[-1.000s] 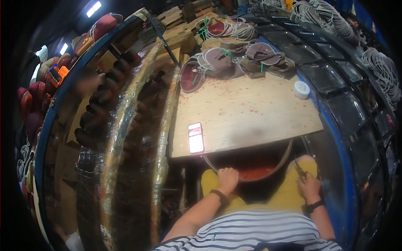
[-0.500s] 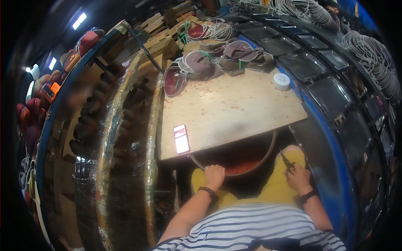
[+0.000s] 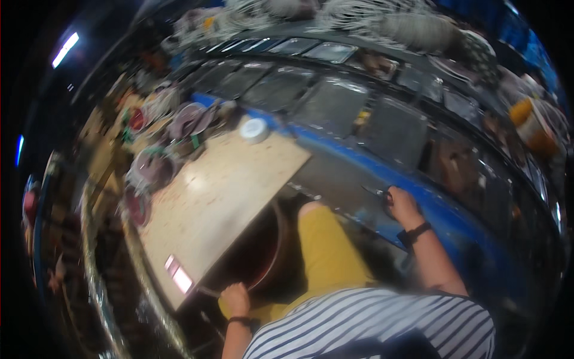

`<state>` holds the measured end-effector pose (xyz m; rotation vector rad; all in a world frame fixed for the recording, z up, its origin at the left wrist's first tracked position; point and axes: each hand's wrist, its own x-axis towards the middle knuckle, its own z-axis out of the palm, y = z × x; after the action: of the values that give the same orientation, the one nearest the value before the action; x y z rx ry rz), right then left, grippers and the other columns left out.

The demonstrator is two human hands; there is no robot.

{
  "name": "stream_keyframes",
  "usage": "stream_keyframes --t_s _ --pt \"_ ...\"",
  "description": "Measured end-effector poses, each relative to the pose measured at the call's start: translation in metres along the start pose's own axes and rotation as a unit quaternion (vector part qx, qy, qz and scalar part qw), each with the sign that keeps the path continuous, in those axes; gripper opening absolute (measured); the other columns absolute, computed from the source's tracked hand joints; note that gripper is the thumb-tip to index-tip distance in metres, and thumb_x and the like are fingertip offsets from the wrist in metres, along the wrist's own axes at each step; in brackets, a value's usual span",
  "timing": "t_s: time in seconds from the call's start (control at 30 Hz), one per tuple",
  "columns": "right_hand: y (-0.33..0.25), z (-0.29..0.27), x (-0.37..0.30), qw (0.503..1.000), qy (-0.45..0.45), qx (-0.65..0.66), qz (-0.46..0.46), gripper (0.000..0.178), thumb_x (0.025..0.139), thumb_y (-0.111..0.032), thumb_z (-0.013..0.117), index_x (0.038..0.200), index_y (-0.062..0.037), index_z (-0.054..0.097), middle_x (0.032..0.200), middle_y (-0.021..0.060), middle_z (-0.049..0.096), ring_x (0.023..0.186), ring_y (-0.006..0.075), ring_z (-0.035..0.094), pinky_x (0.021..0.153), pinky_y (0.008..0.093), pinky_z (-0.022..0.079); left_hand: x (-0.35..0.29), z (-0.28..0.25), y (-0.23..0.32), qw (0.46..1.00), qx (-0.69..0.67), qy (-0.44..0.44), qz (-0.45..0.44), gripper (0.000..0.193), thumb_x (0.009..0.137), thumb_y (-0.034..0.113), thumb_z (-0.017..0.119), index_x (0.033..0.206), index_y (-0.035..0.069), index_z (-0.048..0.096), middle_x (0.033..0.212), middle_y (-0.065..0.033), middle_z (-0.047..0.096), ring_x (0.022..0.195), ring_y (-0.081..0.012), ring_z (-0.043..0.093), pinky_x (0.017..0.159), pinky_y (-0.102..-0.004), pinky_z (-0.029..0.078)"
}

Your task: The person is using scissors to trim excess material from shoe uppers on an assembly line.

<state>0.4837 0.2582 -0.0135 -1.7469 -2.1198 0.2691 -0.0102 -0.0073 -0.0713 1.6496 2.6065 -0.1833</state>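
My right hand [image 3: 403, 206] is stretched out to the right, above the blue-edged metal ledge [image 3: 412, 190]. Its fingers are closed round a pair of dark scissors [image 3: 375, 192], blades pointing left. Low down, my left hand [image 3: 235, 297] curls over the near rim of a round basin [image 3: 281, 239] between my knees. Reddish bits lie in that basin, dim and blurred now. A pale wooden board [image 3: 209, 197] reaches over the basin's far side. On its near left corner lies a lit phone [image 3: 179, 274].
Purple-grey shoes [image 3: 154, 167] with white cords crowd the board's far left edge. A round white tub [image 3: 254, 130] stands at its far corner. Dark trays [image 3: 332, 105] line the rack beyond the blue edge. Film-wrapped shelf posts [image 3: 143, 272] rise at left.
My view has swung to the right, so the board now appears further left and tilted. The scissors in my right hand have moved from above my knee out over the ledge. My left hand stays by the basin.
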Motion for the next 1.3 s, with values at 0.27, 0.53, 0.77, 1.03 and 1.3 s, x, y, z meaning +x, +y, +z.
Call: stream_keyframes --t_s 0.27,0.53,0.77,1.03,1.3 --pt "0.180 -0.122 -0.038 0.922 0.170 -0.114 0.329 0.030 0.080 0.000 0.061 0.109 -0.0069 0.063 0.106 0.0175 0.066 0.099 0.0366 0.063 0.084 0.0447 0.051 0.004 0.028 -0.017 0.996 -0.068 0.046 0.042 0.034 0.097 0.019 0.041 0.081 0.006 0.067 0.085 -0.0154 0.065 0.086 -0.0360 0.059 0.080 -0.0472 0.041" --pt "0.193 -0.157 -0.057 0.969 0.112 0.030 0.219 0.054 0.073 -0.007 0.077 0.124 -0.0115 0.060 0.135 0.0128 0.055 0.100 0.0355 0.063 0.087 0.0409 0.051 0.003 0.032 -0.024 0.997 -0.070 0.021 0.030 0.038 0.096 0.020 0.042 0.078 0.007 0.072 0.083 -0.0169 0.068 0.083 -0.0370 0.061 0.079 -0.0483 0.041" --pt "0.239 -0.139 -0.016 0.962 0.098 -0.178 0.179 0.053 0.068 -0.007 0.081 0.117 -0.0091 0.061 0.132 0.0131 0.055 0.113 0.0338 0.057 0.093 0.0414 0.049 0.009 0.042 -0.027 0.999 -0.035 0.015 0.030 0.031 0.092 0.025 0.047 0.081 0.008 0.071 0.084 -0.0148 0.068 0.083 -0.0347 0.063 0.079 -0.0467 0.047" --pt "0.135 -0.158 0.035 0.982 0.117 -0.147 0.034 0.024 0.072 -0.012 0.075 0.091 -0.0024 0.064 0.095 0.0187 0.065 0.090 0.0397 0.062 0.077 0.0456 0.050 -0.005 0.007 -0.004 0.998 -0.047 0.030 -0.022 0.032 0.094 0.025 0.047 0.082 0.008 0.071 0.087 -0.0161 0.068 0.085 -0.0370 0.063 0.082 -0.0474 0.047" --pt "-0.102 -0.086 0.031 0.962 0.082 0.070 -0.251 0.019 0.064 -0.005 0.071 0.074 -0.0031 0.055 0.074 0.0180 0.056 0.072 0.0392 0.057 0.064 0.0449 0.046 -0.004 0.011 -0.006 0.936 -0.320 0.143 -0.027 0.020 0.090 0.018 0.056 0.088 0.004 0.070 0.090 -0.0170 0.067 0.089 -0.0361 0.061 0.083 -0.0480 0.047"
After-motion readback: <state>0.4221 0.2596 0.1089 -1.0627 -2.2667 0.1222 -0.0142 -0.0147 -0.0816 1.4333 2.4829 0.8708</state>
